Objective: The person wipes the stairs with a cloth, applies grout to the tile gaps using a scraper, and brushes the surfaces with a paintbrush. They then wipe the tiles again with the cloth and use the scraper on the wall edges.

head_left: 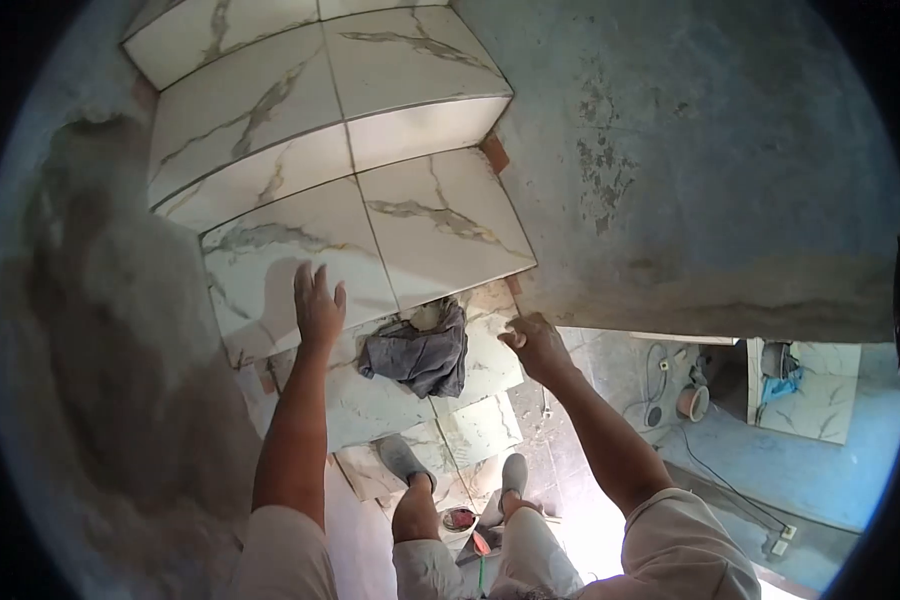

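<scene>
Our left hand [319,316] is spread wide, the fingers pointing up the stairs and the thumb held apart, with nothing in its grasp that we can see. It is over the front part of the left marble-patterned tile [290,262] on the tread before us; we cannot tell whether it touches the surface. Our right hand [542,350] is half curled, thumb near the forefinger, beyond the right front corner of the same tread; we cannot make out whether it pinches something small.

Between our hands, on the step just below, we see a crumpled grey cloth [417,358] draped partly over a pale object [430,317] that we cannot identify. The right marble-patterned tile [448,222] lies beside the left one, a thin dark joint between them. Behind both stands a tiled riser [425,132], and above it the next tread [410,60]. A reddish brick piece [495,153] sits at the riser's right end, near the weathered wall [710,180].

Lower down, we have grey shoes [405,460] on the tiled steps, with a small container [460,519] near our legs. Farther right, on a lower level, we see a round bucket [692,402] and a dark cable [715,467].
</scene>
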{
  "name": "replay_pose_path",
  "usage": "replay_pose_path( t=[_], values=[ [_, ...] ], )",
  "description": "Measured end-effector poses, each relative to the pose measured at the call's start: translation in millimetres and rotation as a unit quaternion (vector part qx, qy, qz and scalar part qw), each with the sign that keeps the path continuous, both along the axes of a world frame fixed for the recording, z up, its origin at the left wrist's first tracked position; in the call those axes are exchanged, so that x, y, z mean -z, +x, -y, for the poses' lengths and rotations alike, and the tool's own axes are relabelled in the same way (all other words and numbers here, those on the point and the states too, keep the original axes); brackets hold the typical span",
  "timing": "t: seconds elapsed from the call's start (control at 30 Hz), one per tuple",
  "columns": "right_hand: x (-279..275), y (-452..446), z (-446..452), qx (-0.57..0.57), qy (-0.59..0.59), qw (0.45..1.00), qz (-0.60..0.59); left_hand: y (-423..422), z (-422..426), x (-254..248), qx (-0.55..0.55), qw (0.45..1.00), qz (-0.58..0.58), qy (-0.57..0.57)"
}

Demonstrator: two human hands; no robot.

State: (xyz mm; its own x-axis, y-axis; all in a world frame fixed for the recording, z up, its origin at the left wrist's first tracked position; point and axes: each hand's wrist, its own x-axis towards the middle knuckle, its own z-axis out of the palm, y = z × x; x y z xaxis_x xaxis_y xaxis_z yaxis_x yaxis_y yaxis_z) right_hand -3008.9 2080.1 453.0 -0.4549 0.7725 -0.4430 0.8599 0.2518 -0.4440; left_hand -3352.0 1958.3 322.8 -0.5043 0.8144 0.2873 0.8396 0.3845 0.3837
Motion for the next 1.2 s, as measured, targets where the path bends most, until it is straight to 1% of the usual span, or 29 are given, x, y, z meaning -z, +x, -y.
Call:
replay_pose_path(
  t=[0.03, 0.07, 0.1, 0.13, 0.2, 0.27, 0.33, 0.4, 0.43, 0.5, 0.53, 0.6, 0.63, 0.7, 0.73, 0.8, 0.83, 0.87, 0.93, 0.97, 1.0, 1.07, 1.1, 1.13, 1.17, 1.2],
  values=[
    [8, -10, -9, -0.053, 0.093, 0.992, -0.071, -7, -18, 12, 0.008, 1.000, 0.009, -0.003],
    [16, -21, -18, -0.108, 0.183, 0.967, -0.140, -12, -34, 25, -0.017, 1.000, 0.009, 0.003],
    [23, -35, -26, -0.104, 0.202, 0.961, -0.159, -13, -46, 32, -0.043, 0.999, 0.007, 0.009],
    [32, -51, -36, -0.099, 0.222, 0.954, -0.177, -12, -53, 40, -0.036, 0.999, 0.015, 0.005],
    [51, -82, -67, -0.126, 0.250, 0.943, -0.179, -6, -55, 37, -0.083, 0.994, -0.063, -0.032],
    [72, -118, -104, -0.136, 0.313, 0.922, -0.183, -7, -57, 35, -0.072, 0.995, -0.057, -0.043],
    [102, -149, -148, -0.154, 0.317, 0.914, -0.202, -13, -57, 37, -0.071, 0.994, -0.061, -0.054],
    [129, -172, -190, -0.179, 0.342, 0.906, -0.176, -13, -57, 40, -0.062, 0.997, -0.040, -0.024],
    [137, -178, -209, -0.176, 0.338, 0.908, -0.174, -12, -57, 40, -0.059, 0.997, -0.039, -0.029],
    [146, -189, -237, -0.225, 0.437, 0.863, -0.121, -11, -58, 39, -0.070, 0.994, -0.048, -0.061],
    [151, -186, -235, -0.222, 0.430, 0.867, -0.118, -11, -55, 38, -0.066, 0.994, -0.047, -0.069],
    [147, -182, -230, -0.098, 0.423, 0.901, 0.020, -12, -59, 36, -0.059, 0.995, -0.048, -0.060],
    [142, -181, -224, -0.095, 0.424, 0.900, 0.023, -12, -59, 34, -0.055, 0.996, -0.046, -0.058],
    [132, -188, -209, 0.033, 0.329, 0.944, -0.019, -12, -60, 34, -0.056, 0.995, -0.043, -0.064],
    [128, -193, -209, 0.034, 0.331, 0.943, -0.018, -12, -61, 35, -0.054, 0.996, -0.042, -0.062],
    [126, -199, -207, -0.049, 0.390, 0.916, -0.074, -11, -61, 34, -0.066, 0.993, -0.051, -0.086],
    [130, -205, -226, -0.033, 0.420, 0.906, -0.043, -11, -61, 35, -0.063, 0.993, -0.052, -0.088],
    [128, -208, -230, -0.030, 0.418, 0.907, -0.043, -10, -61, 35, -0.066, 0.993, -0.051, -0.086],
    [122, -213, -236, -0.053, 0.353, 0.922, 0.151, -11, -60, 34, -0.063, 0.993, -0.051, -0.089],
    [118, -218, -239, -0.092, 0.287, 0.931, 0.207, -11, -60, 32, -0.060, 0.993, -0.046, -0.091],
    [113, -221, -238, -0.091, 0.287, 0.931, 0.207, -12, -62, 32, -0.056, 0.993, -0.041, -0.092],
    [101, -220, -232, -0.074, 0.345, 0.922, 0.160, -12, -60, 30, -0.057, 0.993, -0.040, -0.099],
    [114, -215, -238, -0.071, 0.346, 0.921, 0.162, -11, -63, 31, -0.061, 0.992, -0.041, -0.101],
    [127, -209, -245, -0.074, 0.412, 0.902, 0.108, -10, -63, 30, -0.056, 0.993, -0.041, -0.100],
    [123, -210, -249, -0.076, 0.476, 0.875, 0.053, -10, -64, 30, -0.055, 0.993, -0.052, -0.095],
    [122, -212, -246, -0.072, 0.475, 0.875, 0.054, -11, -64, 30, -0.055, 0.992, -0.063, -0.092]
  ],
)
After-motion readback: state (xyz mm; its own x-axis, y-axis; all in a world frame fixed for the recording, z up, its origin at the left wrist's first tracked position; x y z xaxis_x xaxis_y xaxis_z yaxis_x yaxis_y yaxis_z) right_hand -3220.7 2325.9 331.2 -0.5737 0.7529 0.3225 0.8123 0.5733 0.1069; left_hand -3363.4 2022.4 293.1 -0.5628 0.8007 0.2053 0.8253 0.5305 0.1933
